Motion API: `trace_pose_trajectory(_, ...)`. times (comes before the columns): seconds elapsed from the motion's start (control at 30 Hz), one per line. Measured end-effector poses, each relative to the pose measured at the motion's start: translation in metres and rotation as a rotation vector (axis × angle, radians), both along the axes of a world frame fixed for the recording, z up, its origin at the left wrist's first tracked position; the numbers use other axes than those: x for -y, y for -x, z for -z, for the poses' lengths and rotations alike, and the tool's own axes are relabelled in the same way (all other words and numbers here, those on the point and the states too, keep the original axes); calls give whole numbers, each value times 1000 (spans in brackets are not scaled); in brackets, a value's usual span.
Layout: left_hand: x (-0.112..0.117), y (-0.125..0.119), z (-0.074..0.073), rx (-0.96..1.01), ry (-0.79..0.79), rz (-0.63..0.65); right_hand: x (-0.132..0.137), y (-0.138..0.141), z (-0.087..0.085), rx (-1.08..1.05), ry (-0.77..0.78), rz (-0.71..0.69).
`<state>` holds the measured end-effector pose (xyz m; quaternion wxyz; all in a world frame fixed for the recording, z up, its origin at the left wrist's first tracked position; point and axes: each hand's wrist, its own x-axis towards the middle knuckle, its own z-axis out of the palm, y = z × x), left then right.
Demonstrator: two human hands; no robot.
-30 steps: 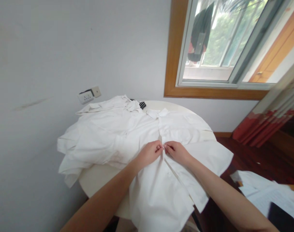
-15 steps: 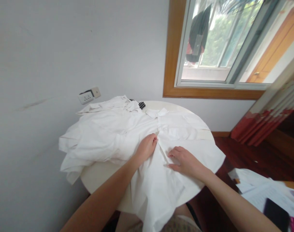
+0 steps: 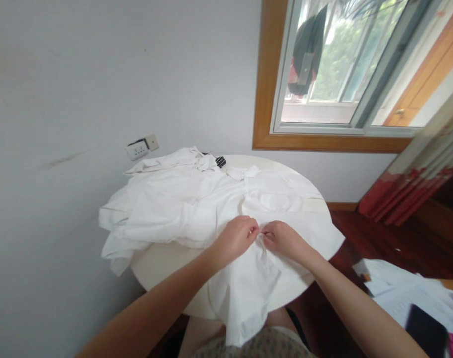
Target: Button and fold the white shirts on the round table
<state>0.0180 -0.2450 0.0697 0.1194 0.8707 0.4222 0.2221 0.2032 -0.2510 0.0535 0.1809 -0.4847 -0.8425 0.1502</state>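
A: Where is the white shirt (image 3: 271, 199) at this moment?

B: It lies spread on the round surface (image 3: 155, 263), directly under both hands. The collar is on the far side of them. The lower part hangs over the edge on the near side.

A: And the hands?

B: The left hand (image 3: 236, 238) and the right hand (image 3: 282, 239) meet at the front opening. Each one is closed in a small pinch on 1 edge of the cloth.

A: What could go wrong?

B: I see 2 risks. If a pinch loosens, the weight of the hanging part could pull the shirt toward the person. Also, other white cloth (image 3: 152, 214) lies against it, just left of the left hand, so a strong pull could drag that too.
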Motion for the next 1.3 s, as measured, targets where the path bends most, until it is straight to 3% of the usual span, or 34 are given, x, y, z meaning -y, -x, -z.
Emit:
trace_pose_trajectory(0.1,10,-2,16,-80,105,-20,0,-5,-2,-63,15,19)
trace_pose_trajectory(0.27,13,-3,31,-132,109,-88,1,-10,3,-112,38,74)
trace_pose_trajectory(0.4,14,-7,33,-180,95,-85,3,-11,10,-149,72,-3)
trace_pose_trajectory(0.5,14,-7,34,-179,97,-75,4,-13,11,-155,67,35)
trace_pose_trajectory(0.67,14,-1,29,-215,111,-79,-2,-22,-4,-323,183,111)
trace_pose_trajectory(0.8,3,4,29,-181,100,-34,-12,-14,-12,-451,191,69)
trace_pose_trajectory(0.9,-9,7,34,-120,108,-31,-20,1,-4,-502,200,32)
trace_pose_trajectory(1.03,-18,17,34,-65,108,-87,-25,20,14,-552,174,90)
trace_pose_trajectory(1.13,-19,25,29,103,230,-132,-24,29,21,-585,138,127)
trace_pose_trajectory(1.3,-22,28,23,520,717,-185,-20,34,26,-682,131,86)
